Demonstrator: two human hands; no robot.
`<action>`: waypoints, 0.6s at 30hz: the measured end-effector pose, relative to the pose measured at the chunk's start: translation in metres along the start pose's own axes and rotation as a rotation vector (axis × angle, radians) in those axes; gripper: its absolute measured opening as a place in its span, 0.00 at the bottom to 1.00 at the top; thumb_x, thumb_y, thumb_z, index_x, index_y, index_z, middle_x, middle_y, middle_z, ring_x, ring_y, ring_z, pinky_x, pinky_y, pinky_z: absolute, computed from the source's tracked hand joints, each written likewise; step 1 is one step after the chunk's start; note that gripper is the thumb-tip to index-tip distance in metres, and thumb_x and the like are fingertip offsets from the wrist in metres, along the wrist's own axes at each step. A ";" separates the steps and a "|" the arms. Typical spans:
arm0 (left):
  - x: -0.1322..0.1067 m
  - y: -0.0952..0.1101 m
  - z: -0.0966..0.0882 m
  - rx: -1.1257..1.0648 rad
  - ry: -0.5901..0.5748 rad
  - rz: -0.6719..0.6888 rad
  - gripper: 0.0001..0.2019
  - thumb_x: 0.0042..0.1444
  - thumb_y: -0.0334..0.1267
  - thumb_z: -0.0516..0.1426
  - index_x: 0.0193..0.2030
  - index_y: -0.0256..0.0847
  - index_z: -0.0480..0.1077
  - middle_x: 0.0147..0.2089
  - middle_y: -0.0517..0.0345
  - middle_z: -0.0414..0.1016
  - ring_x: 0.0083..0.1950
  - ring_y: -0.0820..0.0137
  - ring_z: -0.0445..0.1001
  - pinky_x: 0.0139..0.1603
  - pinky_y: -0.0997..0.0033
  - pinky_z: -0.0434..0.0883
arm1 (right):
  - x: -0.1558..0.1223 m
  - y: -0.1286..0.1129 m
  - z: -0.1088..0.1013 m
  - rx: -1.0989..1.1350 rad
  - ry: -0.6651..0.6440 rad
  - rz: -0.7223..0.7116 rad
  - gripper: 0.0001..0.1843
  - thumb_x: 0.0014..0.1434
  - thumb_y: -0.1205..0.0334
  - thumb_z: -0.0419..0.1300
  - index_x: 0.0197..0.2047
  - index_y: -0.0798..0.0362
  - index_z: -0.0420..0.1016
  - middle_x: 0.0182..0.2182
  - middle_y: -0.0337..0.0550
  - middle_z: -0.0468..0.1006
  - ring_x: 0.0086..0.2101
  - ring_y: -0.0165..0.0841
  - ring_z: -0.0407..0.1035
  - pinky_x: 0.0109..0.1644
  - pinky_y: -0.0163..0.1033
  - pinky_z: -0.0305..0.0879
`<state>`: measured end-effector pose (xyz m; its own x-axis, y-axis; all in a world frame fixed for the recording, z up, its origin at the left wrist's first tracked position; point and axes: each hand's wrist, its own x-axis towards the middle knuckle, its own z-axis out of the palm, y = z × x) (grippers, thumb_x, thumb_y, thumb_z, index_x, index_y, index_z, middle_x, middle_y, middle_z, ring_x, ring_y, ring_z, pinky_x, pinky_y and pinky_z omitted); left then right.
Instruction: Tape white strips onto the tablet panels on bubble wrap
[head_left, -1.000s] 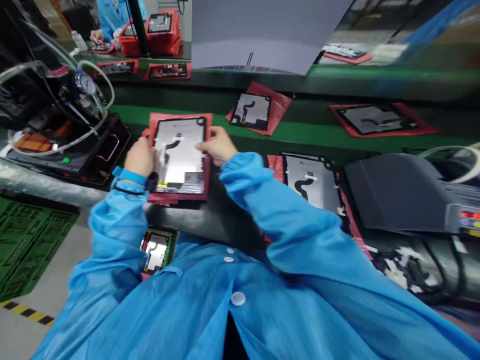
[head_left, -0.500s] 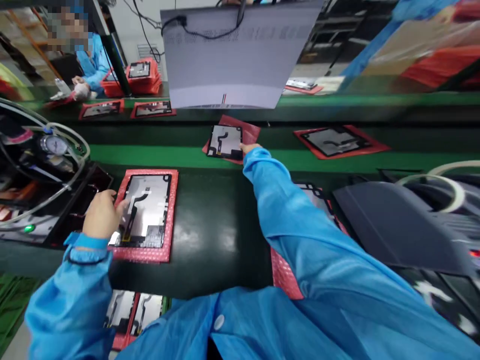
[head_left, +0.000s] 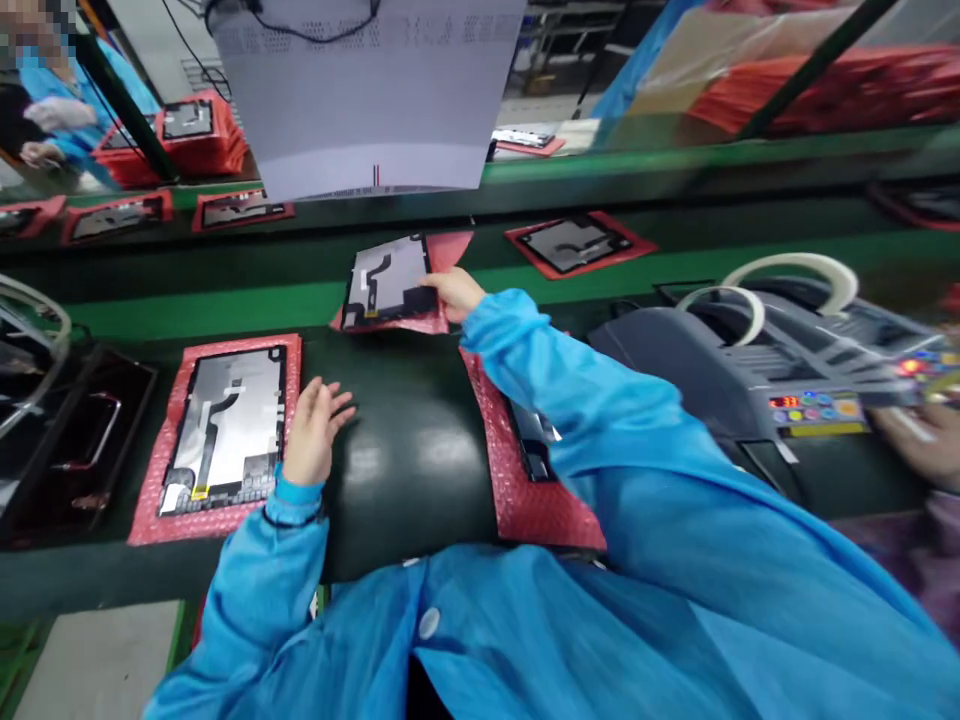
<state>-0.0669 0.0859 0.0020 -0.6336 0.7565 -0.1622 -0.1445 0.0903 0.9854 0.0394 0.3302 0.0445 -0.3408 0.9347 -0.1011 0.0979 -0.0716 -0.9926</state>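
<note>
My right hand [head_left: 454, 292] grips the near right corner of a grey tablet panel [head_left: 388, 282] lying on a red bubble-wrap sheet [head_left: 447, 254] at the near edge of the green conveyor belt; the panel is tilted up. My left hand [head_left: 313, 430] hovers open, fingers spread, over the dark mat [head_left: 405, 450], just right of another panel [head_left: 225, 425] that lies flat on its red bubble wrap [head_left: 150, 500]. A third red sheet [head_left: 525, 480] with a panel lies under my right forearm, mostly hidden.
A grey tape dispenser machine [head_left: 757, 360] with tape rolls stands at the right. A black fixture [head_left: 67, 440] sits at the left. More panels on red sheets [head_left: 574, 242] ride the belt. Another person [head_left: 45, 110] works at the far left. A hand [head_left: 926, 440] shows at the right edge.
My left hand let go of the left panel and moved right of it over the mat. My right hand took hold of the belt panel and drew it nearer, lifting its edge.
</note>
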 end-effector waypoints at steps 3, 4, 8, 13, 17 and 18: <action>0.007 -0.005 0.003 -0.169 -0.001 -0.208 0.20 0.61 0.56 0.54 0.49 0.42 0.67 0.48 0.46 0.78 0.50 0.61 0.80 0.50 0.57 0.78 | -0.079 0.022 -0.019 0.136 -0.095 0.120 0.15 0.53 0.76 0.55 0.43 0.59 0.75 0.30 0.43 0.81 0.34 0.34 0.77 0.51 0.44 0.73; 0.005 -0.007 0.004 -0.189 -0.019 -0.247 0.17 0.61 0.52 0.57 0.47 0.40 0.69 0.45 0.47 0.79 0.48 0.61 0.80 0.50 0.57 0.78 | -0.102 0.029 -0.027 0.054 -0.132 0.153 0.15 0.53 0.74 0.56 0.44 0.58 0.75 0.32 0.44 0.82 0.35 0.35 0.78 0.51 0.45 0.74; -0.012 -0.023 0.011 -0.236 0.000 -0.290 0.09 0.50 0.28 0.62 0.40 0.35 0.72 0.33 0.54 0.81 0.44 0.63 0.82 0.54 0.60 0.76 | -0.151 0.049 -0.055 -0.510 -0.062 0.114 0.20 0.54 0.66 0.63 0.51 0.57 0.72 0.42 0.52 0.80 0.45 0.43 0.76 0.56 0.52 0.70; -0.033 -0.039 0.012 -0.273 0.080 -0.264 0.12 0.48 0.25 0.62 0.41 0.33 0.74 0.31 0.56 0.82 0.43 0.65 0.82 0.56 0.62 0.75 | -0.149 0.054 -0.051 -0.798 0.006 0.026 0.10 0.57 0.60 0.63 0.39 0.58 0.74 0.35 0.51 0.79 0.40 0.41 0.75 0.53 0.47 0.68; -0.042 -0.039 0.004 -0.284 0.142 -0.262 0.13 0.53 0.26 0.59 0.46 0.32 0.72 0.32 0.55 0.81 0.41 0.67 0.81 0.50 0.63 0.77 | -0.152 0.062 -0.025 -0.419 -0.179 0.212 0.16 0.56 0.56 0.64 0.22 0.53 0.66 0.21 0.40 0.72 0.26 0.32 0.68 0.37 0.38 0.66; -0.044 -0.039 0.001 -0.275 0.155 -0.269 0.13 0.54 0.26 0.58 0.47 0.32 0.72 0.31 0.57 0.80 0.39 0.68 0.81 0.48 0.64 0.78 | -0.154 0.065 -0.021 -0.296 -0.165 0.224 0.17 0.56 0.55 0.65 0.22 0.53 0.65 0.19 0.37 0.69 0.24 0.30 0.65 0.33 0.37 0.64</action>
<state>-0.0329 0.0498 -0.0291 -0.6495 0.6211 -0.4385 -0.5047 0.0791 0.8597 0.1179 0.1885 -0.0033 -0.4231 0.8373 -0.3462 0.4433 -0.1419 -0.8850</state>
